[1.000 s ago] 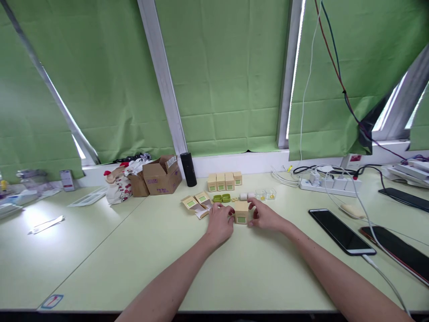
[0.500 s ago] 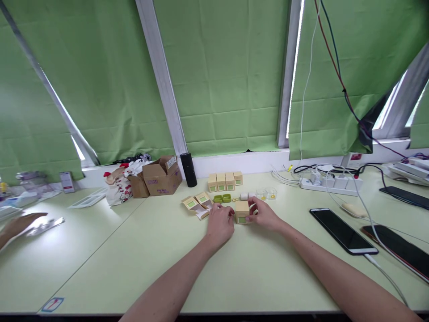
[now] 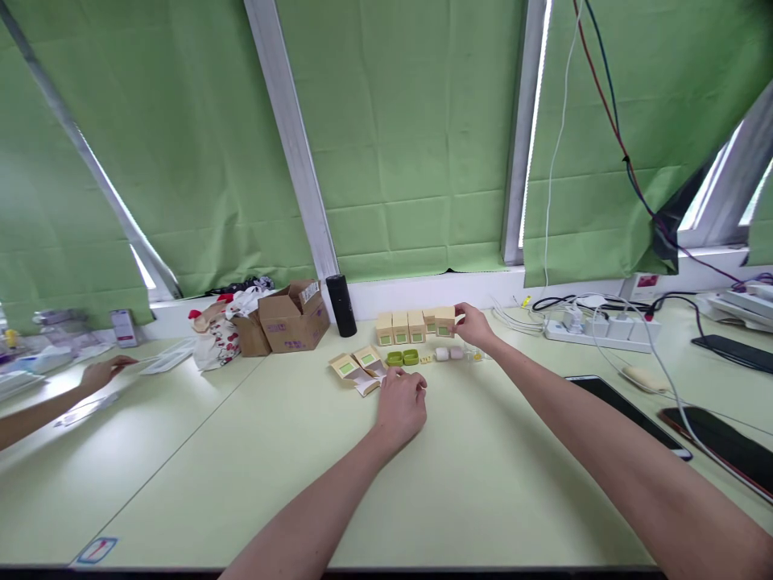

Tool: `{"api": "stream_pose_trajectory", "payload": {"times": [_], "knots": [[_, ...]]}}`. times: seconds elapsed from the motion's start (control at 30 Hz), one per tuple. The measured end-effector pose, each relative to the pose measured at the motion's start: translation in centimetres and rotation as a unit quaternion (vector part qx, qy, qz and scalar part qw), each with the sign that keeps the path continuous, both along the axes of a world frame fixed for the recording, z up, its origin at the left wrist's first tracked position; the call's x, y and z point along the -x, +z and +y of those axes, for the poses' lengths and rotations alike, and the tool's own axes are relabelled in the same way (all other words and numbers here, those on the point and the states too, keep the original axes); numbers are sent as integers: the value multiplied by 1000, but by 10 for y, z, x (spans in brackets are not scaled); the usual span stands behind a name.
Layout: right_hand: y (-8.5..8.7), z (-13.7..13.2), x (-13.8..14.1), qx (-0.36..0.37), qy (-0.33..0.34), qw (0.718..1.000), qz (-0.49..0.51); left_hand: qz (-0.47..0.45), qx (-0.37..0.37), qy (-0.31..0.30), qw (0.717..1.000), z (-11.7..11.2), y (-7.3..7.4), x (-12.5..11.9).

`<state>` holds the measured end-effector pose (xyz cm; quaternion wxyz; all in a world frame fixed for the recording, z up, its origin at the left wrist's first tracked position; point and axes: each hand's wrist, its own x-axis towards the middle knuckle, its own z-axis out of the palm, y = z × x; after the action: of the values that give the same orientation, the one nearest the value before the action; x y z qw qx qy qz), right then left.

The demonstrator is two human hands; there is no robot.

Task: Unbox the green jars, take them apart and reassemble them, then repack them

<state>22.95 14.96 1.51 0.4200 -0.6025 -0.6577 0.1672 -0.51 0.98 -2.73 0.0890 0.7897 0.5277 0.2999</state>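
In my right hand (image 3: pixel 474 325) is a small tan carton (image 3: pixel 445 322) with a green window, pinched at its right side by thumb and fingers. It is at the right end of a row of similar cartons (image 3: pixel 400 327), partly in front of the last one. My left hand (image 3: pixel 403 401) rests on the table with curled fingers, and no object shows in it. Unfolded cartons (image 3: pixel 356 366) lie just beyond its fingertips. Beyond that hand are two green trays (image 3: pixel 402 357), small yellow pieces (image 3: pixel 426 358), white-pink rolls (image 3: pixel 448 354) and clear containers (image 3: pixel 474 354), partly behind my right arm.
A black cylinder (image 3: pixel 341 306), an open cardboard box (image 3: pixel 294 318) and a patterned bag (image 3: pixel 216 342) stand along the back. On the right are a power strip (image 3: pixel 597 332), cables and phones (image 3: pixel 625 411). Another person's hand (image 3: pixel 105 370) is at the far left.
My right hand has carried the small carton from the near table back to the row's right end. My left hand stays almost in place. The other person's hand has moved right.
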Motion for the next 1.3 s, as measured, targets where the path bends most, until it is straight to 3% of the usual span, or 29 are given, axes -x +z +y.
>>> {"api": "stream_pose_trajectory", "payload": {"times": [0.17,0.33,0.77,1.3], "knots": [[-7,24,5,31,-33,997,-70,39,5,5,999,-2,2,-2],[-20,29,20,62,-29,988,-135,46,6,2,999,-3,3,-3],[-16,0,26,71,-25,953,-295,53,6,-1,999,-4,3,-5],[-15,4,43,113,-19,940,-321,50,12,-6,999,-7,6,-7]]}}
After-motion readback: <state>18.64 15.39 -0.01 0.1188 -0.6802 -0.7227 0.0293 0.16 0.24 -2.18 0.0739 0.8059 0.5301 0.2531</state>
